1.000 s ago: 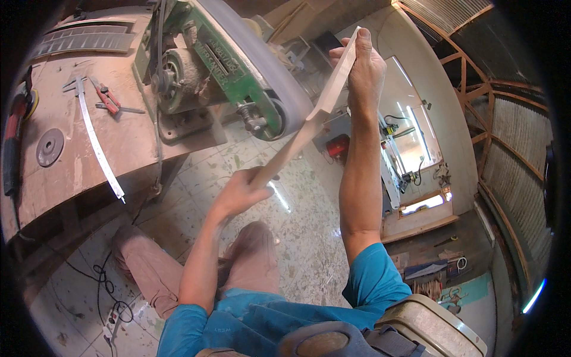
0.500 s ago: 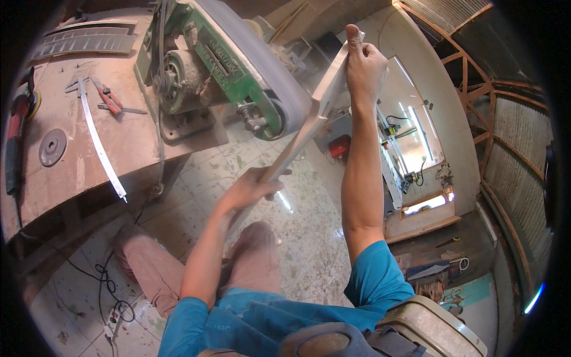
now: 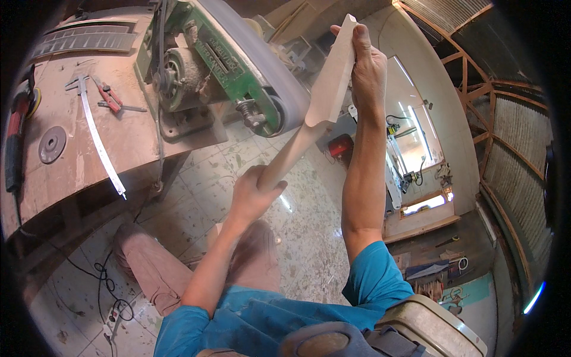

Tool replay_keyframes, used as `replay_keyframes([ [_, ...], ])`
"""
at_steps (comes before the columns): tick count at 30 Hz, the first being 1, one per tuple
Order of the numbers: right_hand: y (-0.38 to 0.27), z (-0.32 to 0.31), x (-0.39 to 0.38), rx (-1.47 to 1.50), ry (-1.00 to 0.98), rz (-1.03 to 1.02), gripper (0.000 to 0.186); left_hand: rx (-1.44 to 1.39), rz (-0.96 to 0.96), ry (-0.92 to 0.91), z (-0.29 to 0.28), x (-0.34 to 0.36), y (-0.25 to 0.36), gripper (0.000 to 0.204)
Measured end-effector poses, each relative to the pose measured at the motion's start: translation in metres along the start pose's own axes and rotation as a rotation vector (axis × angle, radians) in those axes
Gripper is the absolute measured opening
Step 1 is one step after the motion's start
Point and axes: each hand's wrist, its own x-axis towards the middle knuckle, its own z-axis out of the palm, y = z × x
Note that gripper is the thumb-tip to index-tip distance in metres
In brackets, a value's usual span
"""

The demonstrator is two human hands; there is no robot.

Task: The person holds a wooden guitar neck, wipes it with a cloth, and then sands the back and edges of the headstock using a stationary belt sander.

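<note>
A pale wooden piece (image 3: 332, 89), broad and flat-faced at its far end and narrowing to a handle-like shaft, slants across in front of me. My left hand (image 3: 254, 191) is closed round the narrow near end. At the far end my right hand (image 3: 370, 74) grips the broad part, thumb along its edge and fingers mostly hidden behind. Left of the wood stands a green belt sander (image 3: 229, 74), its grey belt (image 3: 279, 92) blurred. The wood's left edge lies at the belt's rounded end; whether it touches, I cannot tell.
The dusty workbench (image 3: 65, 172) at left carries a caliper (image 3: 98, 134), red-handled pliers (image 3: 110, 98), a grinding disc (image 3: 52, 144) and a red-and-black power tool (image 3: 19, 119). A black cable (image 3: 104, 276) and a power strip (image 3: 111, 321) lie on the tiled floor.
The wooden piece has rolled, so its broad face now shows instead of its thin edge. Both hands have turned with it, and the right hand sits slightly lower.
</note>
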Motion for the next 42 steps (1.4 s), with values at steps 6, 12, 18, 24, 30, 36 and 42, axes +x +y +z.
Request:
replay_keyframes([
  [6,0.009,-0.001,0.009,-0.097,0.038,0.013,0.079,-0.067,-0.050,-0.142,-0.007,0.009,-0.005,0.051],
  [12,0.020,-0.001,0.019,-0.433,0.212,-0.079,0.088,-0.399,-0.070,-0.423,-0.003,0.023,-0.032,0.060],
  [18,0.015,-0.006,0.014,-0.590,0.316,0.003,0.080,-0.715,-0.042,-0.817,0.005,0.043,-0.052,0.098],
  [24,0.021,-0.033,0.006,-0.815,0.335,0.143,0.074,-1.007,-0.142,-1.154,0.018,0.050,-0.057,0.095],
  [30,0.089,-0.107,-0.032,0.309,0.204,0.476,0.055,0.186,-0.027,-0.420,0.055,0.007,-0.002,0.056],
  [36,0.101,-0.146,-0.091,0.500,0.235,0.322,0.053,0.828,0.139,-0.129,0.053,-0.022,0.063,0.059],
  [42,0.120,-0.164,-0.130,0.734,0.298,0.274,0.051,1.048,0.292,-0.048,0.049,-0.040,0.092,0.057],
])
